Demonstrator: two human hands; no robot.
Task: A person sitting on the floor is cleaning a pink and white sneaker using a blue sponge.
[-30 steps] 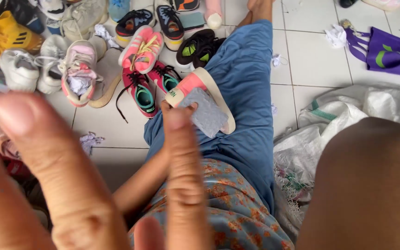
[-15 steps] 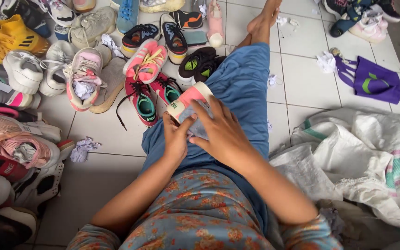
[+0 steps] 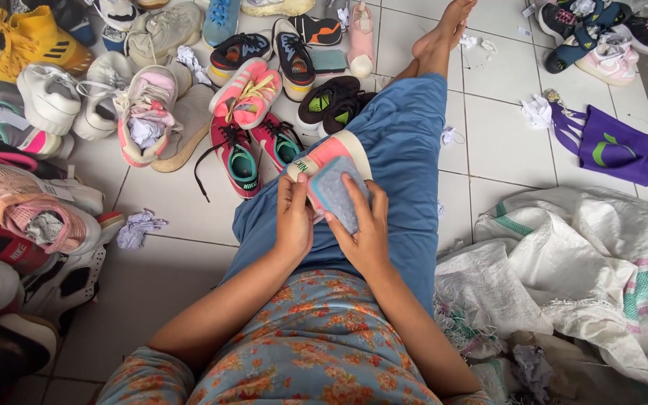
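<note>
White woven sack [image 3: 586,262] heaped at four o'clock, spread of shoes [image 3: 144,105] from nine to twelve, pink shoe [image 3: 324,154] sole-up on the blue-trousered lap at centre, left hand [image 3: 294,217] clasping its near end, right hand [image 3: 365,229] fingers spread, pressing a grey scrubbing pad [image 3: 339,193] on the sole.

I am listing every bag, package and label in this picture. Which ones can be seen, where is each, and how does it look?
Purple cloth bag: flat on the white tiles, upper right; light curved mark.
White woven sacks: crumpled heap at right, beside the leg; green and pink stripes.
Small cream label: on the pink shoe held by left hand and right hand; dark print.
No screens or signs.
</note>
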